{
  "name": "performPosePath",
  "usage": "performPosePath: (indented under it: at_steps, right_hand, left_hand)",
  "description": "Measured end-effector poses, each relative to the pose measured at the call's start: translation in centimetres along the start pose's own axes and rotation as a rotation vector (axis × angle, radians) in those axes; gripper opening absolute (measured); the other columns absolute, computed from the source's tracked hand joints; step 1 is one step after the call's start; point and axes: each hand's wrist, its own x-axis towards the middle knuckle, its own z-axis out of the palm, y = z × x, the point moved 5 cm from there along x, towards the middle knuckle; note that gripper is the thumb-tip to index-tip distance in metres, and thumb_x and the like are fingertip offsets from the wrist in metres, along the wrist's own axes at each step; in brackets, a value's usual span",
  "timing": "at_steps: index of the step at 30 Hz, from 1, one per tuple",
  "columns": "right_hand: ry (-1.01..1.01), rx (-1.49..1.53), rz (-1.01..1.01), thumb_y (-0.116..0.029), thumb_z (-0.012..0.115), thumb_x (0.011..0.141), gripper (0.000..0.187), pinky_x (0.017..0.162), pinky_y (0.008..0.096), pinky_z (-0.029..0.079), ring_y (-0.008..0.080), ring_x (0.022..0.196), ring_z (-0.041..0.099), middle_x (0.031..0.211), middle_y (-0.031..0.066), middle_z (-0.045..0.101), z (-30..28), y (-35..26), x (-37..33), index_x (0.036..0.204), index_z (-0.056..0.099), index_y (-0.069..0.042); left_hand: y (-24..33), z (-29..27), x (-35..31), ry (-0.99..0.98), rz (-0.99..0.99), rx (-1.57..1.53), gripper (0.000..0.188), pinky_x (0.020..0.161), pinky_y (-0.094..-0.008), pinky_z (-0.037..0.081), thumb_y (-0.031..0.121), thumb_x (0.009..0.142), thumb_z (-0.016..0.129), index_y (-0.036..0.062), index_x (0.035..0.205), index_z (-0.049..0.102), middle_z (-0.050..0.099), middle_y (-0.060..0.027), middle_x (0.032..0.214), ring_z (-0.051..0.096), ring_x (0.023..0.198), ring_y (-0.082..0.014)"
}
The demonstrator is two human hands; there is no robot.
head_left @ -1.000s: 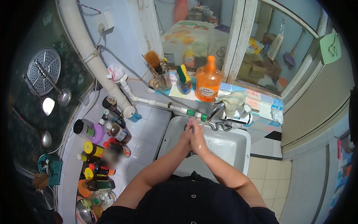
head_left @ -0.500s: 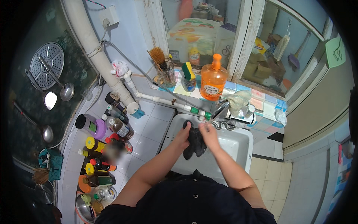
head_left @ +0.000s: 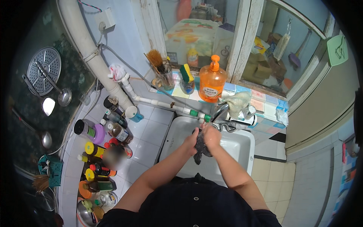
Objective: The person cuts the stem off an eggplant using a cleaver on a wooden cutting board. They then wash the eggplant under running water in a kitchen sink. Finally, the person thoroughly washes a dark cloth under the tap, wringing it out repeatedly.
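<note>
A wet black cloth point(head_left: 200, 147) hangs in folds over the white sink point(head_left: 246, 151); its exact kind cannot be told. My left hand point(head_left: 192, 142) grips its left side, thumb uppermost. From the right, my right hand point(head_left: 211, 137) is closed round the upper part, and its fingers partly hide the cloth. Both hands are close together below the curved metal tap point(head_left: 220, 112). The lower end of the cloth dangles toward the near side of the basin.
On the tiled ledge behind stand an orange pump bottle point(head_left: 212, 84), a yellow-green sponge point(head_left: 186, 73) on a glass jar, and a glass with brushes point(head_left: 165, 77). A rag point(head_left: 237, 104) drapes by the tap. Several bottles point(head_left: 119, 131) crowd the left counter.
My hands have come closer together, and the right has moved slightly lower. The cloth, which hung in two spread lobes, is now bunched narrower between them. The view has shifted slightly.
</note>
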Motion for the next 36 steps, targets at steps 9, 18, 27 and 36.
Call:
performPosePath:
  at_steps: [9, 18, 27, 36]
  right_hand:
    - [-0.158, 0.967, 0.196, -0.026, 0.05, 0.092, 0.023, 0.064, 0.0222, 0.036, 0.0062, 0.069, 0.045, 0.073, -0.0031, 0.052, 0.7, 8.3, -0.2, 0.086, 0.057, -0.005]
    - [-0.808, 0.9, 0.095, -0.022, 0.067, 0.078, 0.031, 0.076, 0.023, 0.039, 0.0093, 0.082, 0.052, 0.09, 0.0009, 0.059, -0.6, 0.9, -1.2, 0.102, 0.058, -0.003]
    - [-0.746, 0.871, 0.13, -0.009, 0.057, 0.073, 0.011, 0.058, 0.0241, 0.039, 0.0089, 0.063, 0.05, 0.07, -0.0008, 0.059, 3.2, 2.7, -0.8, 0.078, 0.064, -0.003]
    - [-0.863, 0.988, 0.073, 0.005, 0.049, 0.068, 0.03, 0.07, 0.022, 0.042, 0.0088, 0.075, 0.054, 0.084, -0.0007, 0.062, 2.0, 2.7, -2.2, 0.093, 0.064, -0.001]
  left_hand:
    - [5.7, -0.8, -4.4, -0.008, 0.13, 0.436, 0.031, 0.077, -0.0368, 0.048, 0.024, 0.083, 0.063, 0.007, 0.107, 0.052, 0.058, -0.006, 0.099, 0.058, 0.09, -0.0192]
    - [7.1, 3.2, -5.9, -0.036, 0.147, 0.437, 0.027, 0.071, -0.0299, 0.051, 0.022, 0.085, 0.06, 0.0054, 0.105, 0.052, 0.059, -0.0054, 0.094, 0.06, 0.082, -0.0162]
    - [8.7, 3.2, -6.7, 0.049, 0.382, 0.504, 0.028, 0.068, -0.0292, 0.05, 0.017, 0.083, 0.063, 0.0057, 0.105, 0.05, 0.058, -0.0034, 0.088, 0.058, 0.077, -0.0136]
    - [8.8, 3.2, -7.3, 0.064, 0.341, 0.431, 0.026, 0.07, -0.0326, 0.052, 0.017, 0.084, 0.062, 0.0056, 0.104, 0.049, 0.059, -0.0058, 0.089, 0.06, 0.079, -0.0165]
